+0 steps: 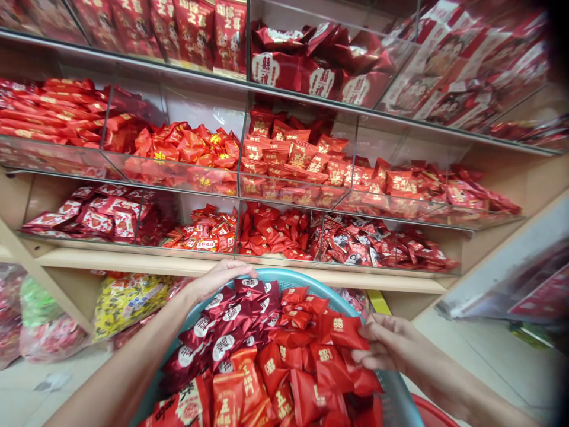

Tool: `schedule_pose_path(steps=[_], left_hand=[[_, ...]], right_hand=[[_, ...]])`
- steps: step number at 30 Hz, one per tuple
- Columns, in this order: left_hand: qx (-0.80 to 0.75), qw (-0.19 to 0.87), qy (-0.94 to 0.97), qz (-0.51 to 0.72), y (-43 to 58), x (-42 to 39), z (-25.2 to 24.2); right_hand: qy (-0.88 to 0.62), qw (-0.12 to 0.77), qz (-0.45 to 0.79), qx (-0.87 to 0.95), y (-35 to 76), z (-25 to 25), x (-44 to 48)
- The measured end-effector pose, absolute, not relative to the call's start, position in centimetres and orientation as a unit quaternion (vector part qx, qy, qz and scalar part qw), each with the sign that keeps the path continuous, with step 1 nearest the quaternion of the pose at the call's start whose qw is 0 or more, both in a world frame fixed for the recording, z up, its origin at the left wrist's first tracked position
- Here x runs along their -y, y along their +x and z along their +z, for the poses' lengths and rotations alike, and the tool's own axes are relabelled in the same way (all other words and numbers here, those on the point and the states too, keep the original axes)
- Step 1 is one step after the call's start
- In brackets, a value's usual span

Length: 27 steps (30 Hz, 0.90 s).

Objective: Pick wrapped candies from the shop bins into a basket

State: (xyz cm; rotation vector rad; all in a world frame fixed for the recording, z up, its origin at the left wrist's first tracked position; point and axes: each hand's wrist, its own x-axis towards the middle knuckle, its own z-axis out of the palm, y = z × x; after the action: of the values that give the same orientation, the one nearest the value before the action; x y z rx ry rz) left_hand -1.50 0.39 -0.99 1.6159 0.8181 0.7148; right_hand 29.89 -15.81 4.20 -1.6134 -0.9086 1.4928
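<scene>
A teal plastic basket [306,274] full of wrapped sweets fills the lower middle of the view. My left hand [221,279] is at its far left rim, fingers closed over the edge; the thumb is hidden. At the basket's right side, my right hand [386,343] pinches a red candy packet [340,331] with a gold character, over the pile. Similar red packets [311,388] lie below it. Dark maroon packets [222,347] with white ovals fill the left part. Orange-red packets [229,394] with gold writing lie nearer the front.
Ahead stands a wooden shelf unit [133,261] with clear-fronted bins of red packets [275,228]. Bagged sweets, including a yellow bag [128,302], sit beneath it at floor level. Part of a red container [431,410] shows under the basket, on the tiled floor [498,362].
</scene>
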Motion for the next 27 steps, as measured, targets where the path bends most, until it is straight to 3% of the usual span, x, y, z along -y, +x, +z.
schedule_pose_path(steps=[12,17,21,25,27], left_hand=[[-0.365,0.568,0.668,0.312,-1.3,-0.3,-0.8],[-0.369,0.57,0.661,0.319,-1.2,-0.1,-0.6],[-0.368,0.566,0.668,0.313,-1.2,-0.1,-0.8],[-0.362,0.562,0.676,0.31,-1.4,-0.3,-1.0],[-0.357,0.553,0.687,0.308,-1.5,-0.4,-1.0]], right_hand=[[-0.63,0.368,0.588,0.349,29.4,3.4,15.4],[-0.669,0.297,0.544,0.41,29.5,3.5,14.7],[-0.707,0.258,0.387,0.533,29.9,4.7,12.8],[-0.623,0.251,0.1,0.734,29.4,6.7,8.3],[-0.571,0.189,-0.026,0.799,28.7,7.5,5.6]])
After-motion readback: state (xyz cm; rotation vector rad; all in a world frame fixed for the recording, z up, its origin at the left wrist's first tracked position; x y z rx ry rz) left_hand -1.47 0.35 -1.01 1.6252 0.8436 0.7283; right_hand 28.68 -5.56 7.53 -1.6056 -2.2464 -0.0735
